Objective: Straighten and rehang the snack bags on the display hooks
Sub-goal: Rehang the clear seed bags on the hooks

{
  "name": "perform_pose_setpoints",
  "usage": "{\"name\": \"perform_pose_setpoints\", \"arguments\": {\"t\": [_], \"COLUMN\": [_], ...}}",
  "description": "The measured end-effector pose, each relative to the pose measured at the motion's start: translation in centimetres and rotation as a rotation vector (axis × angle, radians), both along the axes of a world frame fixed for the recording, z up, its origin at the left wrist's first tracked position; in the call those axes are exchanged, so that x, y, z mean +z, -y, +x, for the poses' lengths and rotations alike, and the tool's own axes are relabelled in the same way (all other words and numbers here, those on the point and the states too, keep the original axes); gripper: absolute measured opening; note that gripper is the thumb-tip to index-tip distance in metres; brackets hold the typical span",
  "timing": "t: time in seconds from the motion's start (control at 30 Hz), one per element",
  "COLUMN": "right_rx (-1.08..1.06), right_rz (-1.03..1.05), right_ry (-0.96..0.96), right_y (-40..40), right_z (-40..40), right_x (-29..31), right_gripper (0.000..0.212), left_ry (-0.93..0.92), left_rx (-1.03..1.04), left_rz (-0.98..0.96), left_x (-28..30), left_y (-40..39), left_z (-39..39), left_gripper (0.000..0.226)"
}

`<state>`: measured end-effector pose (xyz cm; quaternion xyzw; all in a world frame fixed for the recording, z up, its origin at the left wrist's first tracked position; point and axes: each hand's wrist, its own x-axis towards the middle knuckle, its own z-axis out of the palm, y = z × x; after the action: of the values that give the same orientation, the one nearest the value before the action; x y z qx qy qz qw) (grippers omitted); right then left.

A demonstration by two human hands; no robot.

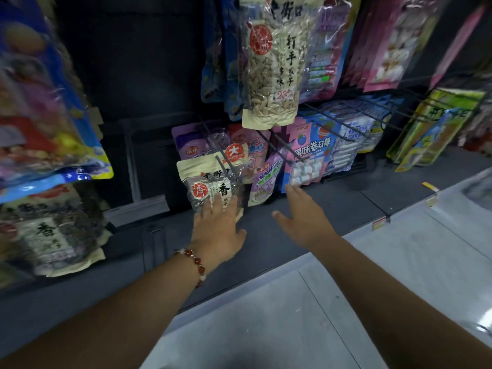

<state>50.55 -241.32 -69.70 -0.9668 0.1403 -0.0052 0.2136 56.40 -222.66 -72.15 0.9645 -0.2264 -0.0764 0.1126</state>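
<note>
Dark display wall (138, 83) fitted with black wire hooks (330, 121) projecting toward the viewer in a lower row. On the near-left hook (226, 169) hangs a cream bag of dark seeds (210, 187); behind it, purple bags (191, 141) and a pink bag with a red round badge (239, 153). To its right hang a small purple bag (262, 185) and a pink-and-blue marshmallow bag (306, 153); farther right, pale blue-white bags (351, 129) and green-yellow bags (431, 126). Above, a tall clear bag of pale seeds (274, 67) hangs in front of blue and pink bags. Below runs a dark base ledge (346, 203), with yellow price tags (379, 223) at its edge, beside the grey tiled floor (292, 315).
</note>
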Motion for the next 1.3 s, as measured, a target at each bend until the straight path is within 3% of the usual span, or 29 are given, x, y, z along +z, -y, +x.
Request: {"name": "perform_pose_setpoints", "arguments": {"t": [0.23,0.43,0.63,0.93,1.1,1.23,1.3], "right_rx": [0.151,0.151,0.128,0.214,0.207,0.198,0.193], "right_rz": [-0.151,-0.066,-0.068,-0.185,-0.143,-0.142,-0.129], "right_ry": [0.023,0.084,0.201,0.276,0.289,0.300,0.282], "right_y": [-4.6,-6.8,-7.6,-5.7,-5.1,-5.0,-5.0], "right_z": [-2.3,-1.9,1.3,6.1,9.0,10.7,11.3], "right_x": [2.6,4.0,4.3,2.7,1.7,1.5,1.3], "right_gripper": [0.075,0.073,0.068,0.072,0.079,0.078,0.076], "left_ry": [0.084,0.196,0.294,0.280,0.280,0.347,0.363], "left_rx": [0.024,0.032,-0.061,0.125,0.204,0.239,0.219], "left_rz": [0.056,0.058,-0.052,-0.021,0.021,0.048,0.010], "left_x": [1.2,3.2,5.2,6.1,6.1,5.4,5.3], "left_y": [-5.4,-8.2,-5.0,-1.9,-1.0,-1.3,-1.3], "left_z": [-3.1,-3.9,-4.0,1.4,4.1,5.6,5.9], "left_gripper": [0.082,0.081,0.076,0.083,0.084,0.071,0.047]}}
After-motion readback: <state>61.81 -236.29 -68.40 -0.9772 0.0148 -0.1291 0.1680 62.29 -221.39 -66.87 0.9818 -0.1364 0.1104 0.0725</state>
